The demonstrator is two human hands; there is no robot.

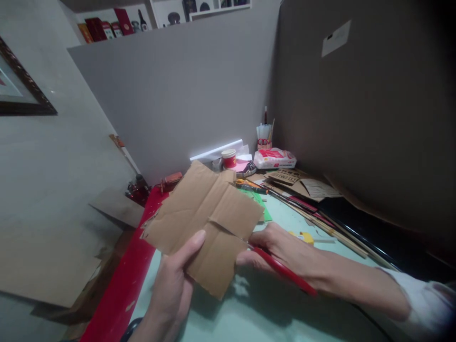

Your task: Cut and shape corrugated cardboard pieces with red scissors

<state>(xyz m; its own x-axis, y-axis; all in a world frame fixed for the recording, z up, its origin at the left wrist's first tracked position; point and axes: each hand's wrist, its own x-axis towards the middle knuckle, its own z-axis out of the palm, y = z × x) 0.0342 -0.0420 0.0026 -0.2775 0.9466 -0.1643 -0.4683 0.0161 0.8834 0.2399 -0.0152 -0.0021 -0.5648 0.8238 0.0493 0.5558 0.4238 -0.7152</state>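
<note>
My left hand (pixel 174 280) grips a creased piece of brown cardboard (pixel 188 204) above the table, with the thumb on its upper face and the fingers underneath. One edge of the cardboard is torn and ragged. My right hand (pixel 285 249) is closed around red-handled scissors (pixel 285 273) at the cardboard's right edge. Their blades are at the cardboard, mostly hidden, where a straight slit runs inward from that edge toward the middle crease. Part of the handles is covered by my right hand.
Behind the hands are a red paper cup (pixel 229 158), a pack of wipes (pixel 275 158) and a holder with pens (pixel 264 137). Wooden sticks (pixel 317 221), a yellow tool (pixel 302 237) and cardboard scraps (pixel 285 176) lie at right. Grey partitions (pixel 178 104) enclose the table (pixel 221 318).
</note>
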